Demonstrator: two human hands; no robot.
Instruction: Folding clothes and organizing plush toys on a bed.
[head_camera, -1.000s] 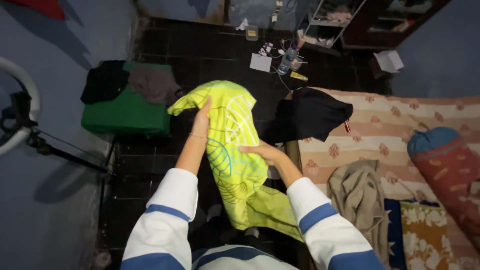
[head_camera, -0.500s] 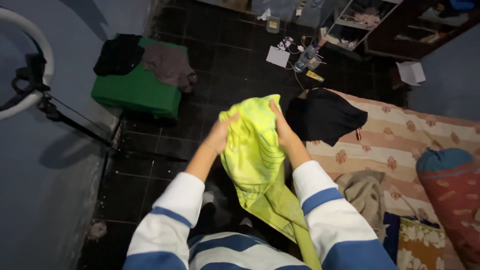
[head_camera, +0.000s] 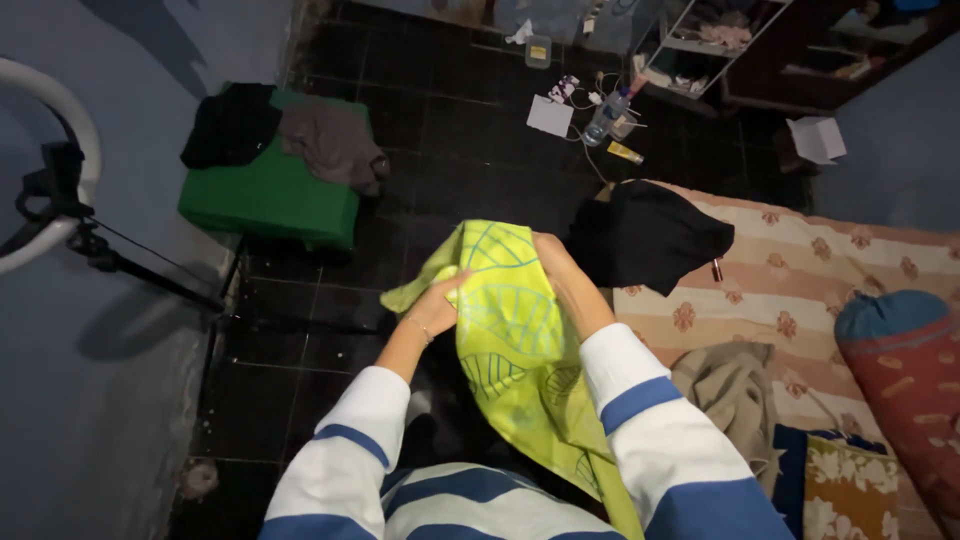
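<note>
A yellow-green cloth (head_camera: 510, 330) with a teal leaf print hangs in front of me, held up over the dark floor. My left hand (head_camera: 437, 307) grips its left edge, fingers curled into the fabric. My right hand (head_camera: 562, 278) holds the upper right part, with the cloth draped over the fingers so most of them are hidden. The lower end of the cloth falls down past my right sleeve. Both sleeves are white with blue stripes.
A mattress (head_camera: 800, 290) with a peach flower-pattern sheet lies at right, carrying a black garment (head_camera: 650, 235), a beige garment (head_camera: 730, 395) and a red-and-blue bolster (head_camera: 900, 360). A green box (head_camera: 270, 195) with dark clothes stands at left. A ring light stand (head_camera: 60, 220) is at far left. Small items litter the tiled floor (head_camera: 590, 110).
The cloth was spread wide, then gathered between my hands. Now my left hand sits lower on its left edge and my right hand is on top.
</note>
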